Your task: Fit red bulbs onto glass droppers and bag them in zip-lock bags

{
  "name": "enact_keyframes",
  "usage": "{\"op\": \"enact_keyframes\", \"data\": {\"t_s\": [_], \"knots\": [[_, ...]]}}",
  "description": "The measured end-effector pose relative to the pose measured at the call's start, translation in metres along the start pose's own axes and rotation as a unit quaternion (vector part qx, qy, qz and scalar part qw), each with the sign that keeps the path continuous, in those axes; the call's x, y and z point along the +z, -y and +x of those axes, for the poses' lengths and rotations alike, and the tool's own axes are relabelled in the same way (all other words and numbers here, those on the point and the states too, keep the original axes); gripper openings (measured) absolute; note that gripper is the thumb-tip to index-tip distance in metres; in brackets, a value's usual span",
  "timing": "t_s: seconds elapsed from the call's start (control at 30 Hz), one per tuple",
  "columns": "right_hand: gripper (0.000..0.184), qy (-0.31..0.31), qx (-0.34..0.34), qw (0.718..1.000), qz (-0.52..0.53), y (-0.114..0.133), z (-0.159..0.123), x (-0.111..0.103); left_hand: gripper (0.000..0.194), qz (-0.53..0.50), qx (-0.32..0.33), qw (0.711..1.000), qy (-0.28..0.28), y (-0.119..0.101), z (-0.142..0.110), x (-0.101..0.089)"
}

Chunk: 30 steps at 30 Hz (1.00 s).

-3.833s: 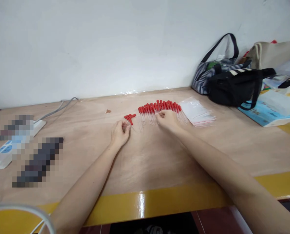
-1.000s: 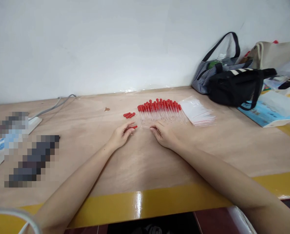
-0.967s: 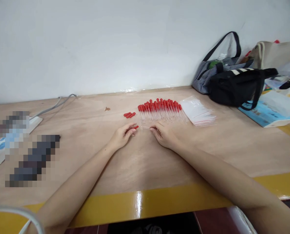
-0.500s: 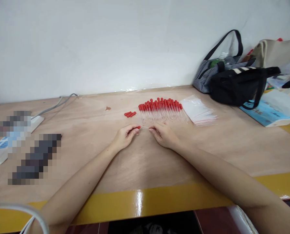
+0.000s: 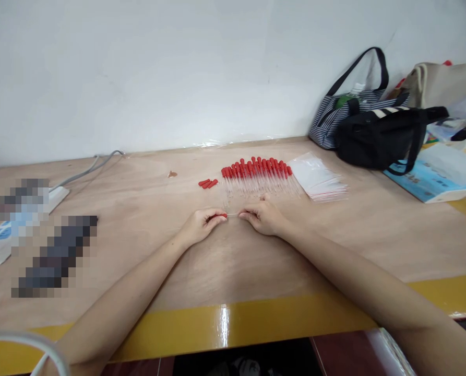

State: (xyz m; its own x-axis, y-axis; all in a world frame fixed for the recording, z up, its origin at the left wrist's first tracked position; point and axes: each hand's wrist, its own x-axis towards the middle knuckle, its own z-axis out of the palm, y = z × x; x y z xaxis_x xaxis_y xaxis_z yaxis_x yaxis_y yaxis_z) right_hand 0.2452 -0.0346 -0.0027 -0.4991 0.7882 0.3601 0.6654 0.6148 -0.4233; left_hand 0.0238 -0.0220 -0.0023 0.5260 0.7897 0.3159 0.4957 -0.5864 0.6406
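Note:
Between thumb and fingers, my left hand (image 5: 197,226) pinches a red rubber dropper bulb (image 5: 224,215), most of it hidden by the fingers. A thin clear pipette tube (image 5: 233,214) reaches from the bulb to my right hand (image 5: 267,216), whose closed fingertips grip its other end. Bulb and tube lie in one line; how deep the tube sits in the bulb is hidden. Beyond the hands, a few loose red bulbs (image 5: 208,184) lie beside a row of droppers (image 5: 257,168) with red bulbs and clear tubes.
Clear zip bags (image 5: 319,180) lie in a stack right of the droppers. A striped bag (image 5: 322,122), a black bag (image 5: 377,138) and a blue box (image 5: 416,183) stand at the right. On the left are a power strip (image 5: 58,196), a blurred dark object (image 5: 60,250) and a white cable (image 5: 25,337).
Both hands have come slightly nearer to me, with the bulb and tube between them. The tube now looks more level, and less of it shows between the fingers.

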Motion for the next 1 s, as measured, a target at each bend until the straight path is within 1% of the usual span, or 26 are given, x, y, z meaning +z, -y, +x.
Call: {"op": "enact_keyframes", "data": {"t_s": [0.13, 0.3, 0.4, 0.6, 0.8, 0.93, 1.0], "knots": [[0.024, -0.023, -0.029, 0.998, -0.056, 0.001, 0.000, -0.002, 0.020, 0.023, 0.025, 0.999, 0.003, -0.003, 0.000, 0.000], [0.027, -0.038, -0.059, 0.994, -0.081, 0.002, 0.001, -0.002, 0.018, 0.034, 0.064, 0.997, 0.013, -0.005, -0.001, 0.001], [0.028, -0.035, -0.057, 0.994, -0.087, 0.005, 0.001, 0.000, 0.017, 0.034, 0.074, 0.996, 0.020, -0.006, -0.001, 0.001], [0.028, -0.008, -0.051, 0.993, -0.102, 0.010, 0.002, 0.004, 0.016, 0.037, 0.084, 0.995, 0.037, -0.009, -0.001, 0.001], [0.030, -0.020, -0.040, 0.993, -0.108, 0.015, 0.010, 0.001, 0.019, 0.032, 0.079, 0.996, 0.005, -0.006, 0.005, -0.004], [0.028, -0.014, -0.041, 0.992, -0.118, 0.021, 0.013, -0.006, 0.020, 0.022, 0.064, 0.998, -0.007, 0.004, 0.009, -0.011], [0.027, -0.006, -0.025, 0.991, -0.129, 0.022, 0.012, -0.011, 0.024, 0.031, 0.051, 0.997, -0.044, 0.014, 0.010, -0.014]]}}
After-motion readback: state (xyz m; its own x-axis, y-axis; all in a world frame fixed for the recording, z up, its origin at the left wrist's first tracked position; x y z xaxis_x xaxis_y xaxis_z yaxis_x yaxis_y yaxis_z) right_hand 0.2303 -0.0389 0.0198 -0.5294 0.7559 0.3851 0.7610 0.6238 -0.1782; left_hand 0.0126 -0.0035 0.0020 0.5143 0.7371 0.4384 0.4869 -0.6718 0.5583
